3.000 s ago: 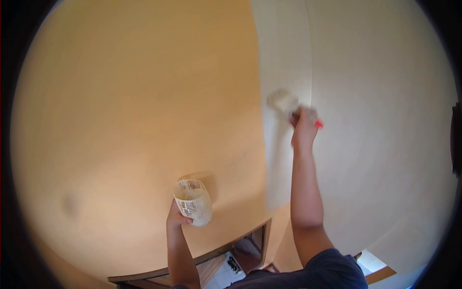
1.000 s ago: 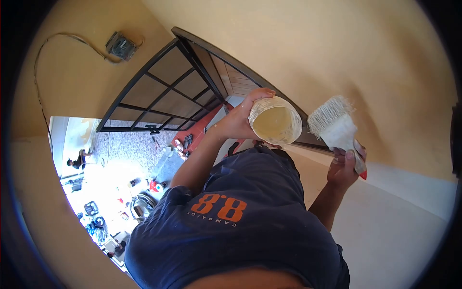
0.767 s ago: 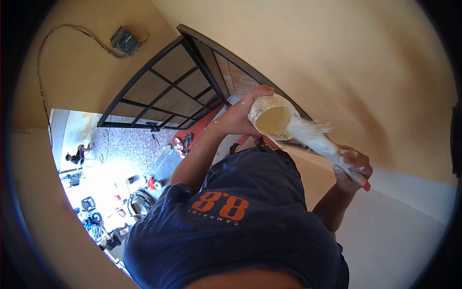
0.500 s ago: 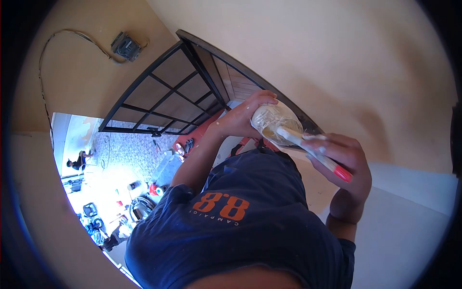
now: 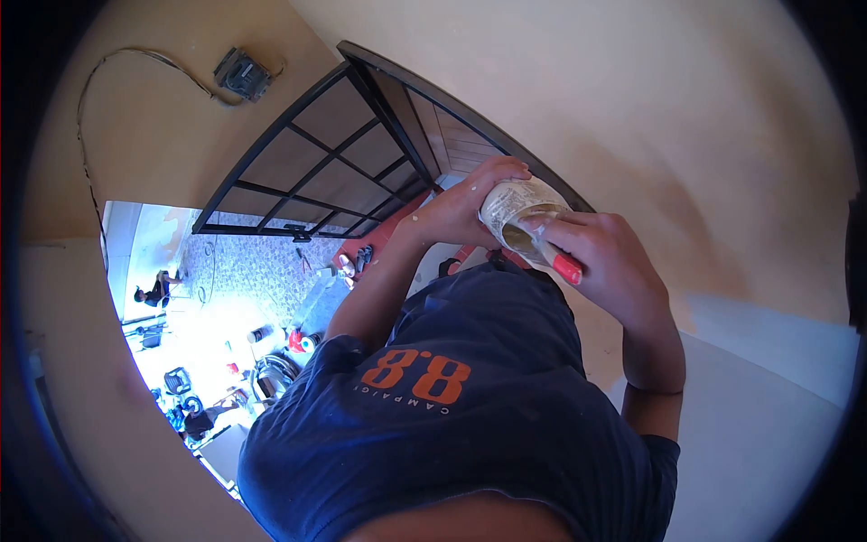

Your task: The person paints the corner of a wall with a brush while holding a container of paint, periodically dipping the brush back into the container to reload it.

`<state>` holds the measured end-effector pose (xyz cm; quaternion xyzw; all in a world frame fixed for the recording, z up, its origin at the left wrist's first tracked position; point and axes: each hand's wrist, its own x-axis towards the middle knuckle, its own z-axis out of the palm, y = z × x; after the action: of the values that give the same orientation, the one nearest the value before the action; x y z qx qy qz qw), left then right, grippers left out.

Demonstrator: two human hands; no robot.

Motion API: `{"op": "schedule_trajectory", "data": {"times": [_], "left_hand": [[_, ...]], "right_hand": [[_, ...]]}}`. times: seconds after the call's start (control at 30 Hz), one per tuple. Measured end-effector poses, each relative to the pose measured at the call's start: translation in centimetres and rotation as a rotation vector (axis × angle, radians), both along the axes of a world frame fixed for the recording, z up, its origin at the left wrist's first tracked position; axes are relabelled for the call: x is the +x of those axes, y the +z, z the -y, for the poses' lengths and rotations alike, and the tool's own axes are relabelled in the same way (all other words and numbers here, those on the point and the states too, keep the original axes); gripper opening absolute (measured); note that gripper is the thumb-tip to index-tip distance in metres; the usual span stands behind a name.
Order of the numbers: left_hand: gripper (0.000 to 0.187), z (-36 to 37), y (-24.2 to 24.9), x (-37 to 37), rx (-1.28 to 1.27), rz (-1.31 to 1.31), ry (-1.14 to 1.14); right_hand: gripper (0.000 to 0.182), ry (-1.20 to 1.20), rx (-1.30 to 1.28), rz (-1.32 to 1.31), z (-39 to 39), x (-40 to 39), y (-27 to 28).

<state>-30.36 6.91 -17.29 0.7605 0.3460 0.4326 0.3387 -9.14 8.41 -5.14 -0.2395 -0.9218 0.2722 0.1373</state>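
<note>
My left hand [image 5: 461, 210] is wrapped round a paint-smeared white container [image 5: 513, 210], holding it tilted with its mouth toward me. My right hand [image 5: 607, 260] grips a paintbrush by its handle [image 5: 567, 267], which has a pale shaft and a red end. The brush's other end reaches into the container, so its bristles are hidden. Pale paint specks dot my left wrist.
A black-framed gate [image 5: 312, 167] stands ahead on the left, beside a beige wall [image 5: 632, 99]. An electrical box [image 5: 242, 74] with a cable hangs on the left wall. Below, the tiled floor [image 5: 248, 271] holds shoes [image 5: 364, 258] and tools; people are there too.
My right hand has moved left and up toward the container, pushing the brush deeper into it. The container has turned slightly in my left hand.
</note>
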Motion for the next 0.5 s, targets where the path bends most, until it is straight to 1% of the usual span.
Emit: {"op": "schedule_trajectory", "data": {"times": [0.1,0.2,0.3,0.37,0.4,0.47,0.5], "left_hand": [[0.089,-0.2,0.4,0.3,0.019,-0.025,-0.009],[0.091,-0.4,0.3,0.6,0.012,-0.027,-0.011],[0.092,-0.7,0.0,0.8,0.029,0.015,-0.01],[0.092,-0.8,-0.1,0.7,0.044,-0.057,-0.008],[0.092,-0.9,-0.1,0.7,0.044,-0.056,-0.005],[0.092,-0.9,-0.1,0.8,0.062,-0.018,0.001],[0.092,-0.8,-0.1,0.8,0.062,-0.017,0.005]], "right_hand": [[0.023,0.018,-0.019,0.068,-0.1,-0.1,-0.4],[0.023,0.019,-0.051,0.033,-0.5,-0.1,-0.4],[0.023,0.011,-0.017,-0.002,-0.7,-0.1,-0.9],[0.021,0.039,-0.021,0.083,-0.7,-0.2,-0.9],[0.021,0.042,-0.02,0.084,-0.9,-0.1,-0.9],[0.021,0.01,-0.063,-0.04,-1.1,0.5,-0.8],[0.021,0.014,-0.064,-0.039,-1.1,0.9,-0.4]]}}
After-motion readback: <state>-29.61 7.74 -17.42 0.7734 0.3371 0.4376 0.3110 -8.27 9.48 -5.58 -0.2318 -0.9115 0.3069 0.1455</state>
